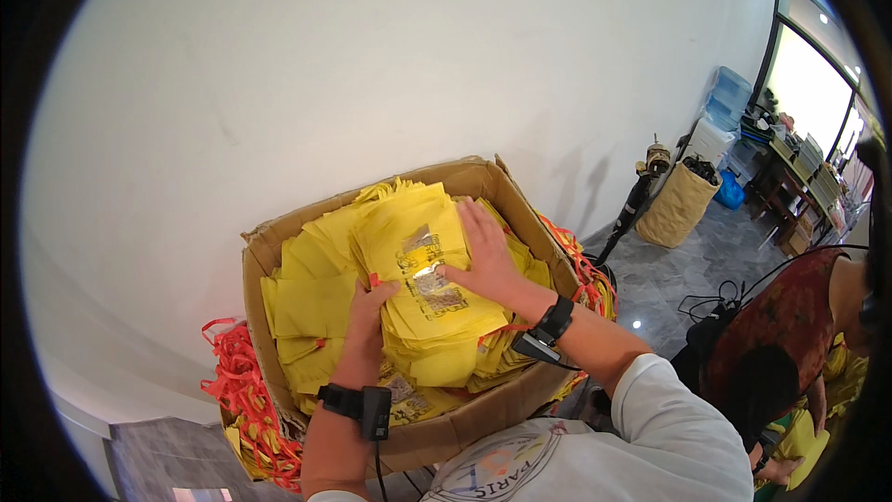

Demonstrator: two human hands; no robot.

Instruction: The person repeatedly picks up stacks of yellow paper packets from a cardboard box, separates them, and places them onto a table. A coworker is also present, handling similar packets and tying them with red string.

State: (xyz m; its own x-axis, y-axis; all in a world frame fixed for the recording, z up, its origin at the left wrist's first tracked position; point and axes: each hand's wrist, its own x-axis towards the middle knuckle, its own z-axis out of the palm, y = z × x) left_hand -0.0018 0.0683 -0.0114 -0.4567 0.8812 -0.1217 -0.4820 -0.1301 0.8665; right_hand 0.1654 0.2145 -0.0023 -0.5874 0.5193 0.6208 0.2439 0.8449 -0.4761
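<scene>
Head view had both hands in the cardboard box (279, 251), on the stack of yellow bags (418, 270). Left hand (370, 316) was clamped on the stack's edge at 7 o'clock, probably to keep it from sliding. Right hand (485, 256) lay flat on top, fingers spread, pressing down. Red handle straps (243, 390) spilled over the box at 8 o'clock.

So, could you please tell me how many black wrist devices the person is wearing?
2: one on the left wrist near the cardboard box's front wall, one on the right wrist over the yellow bags. None seems hidden.
</scene>
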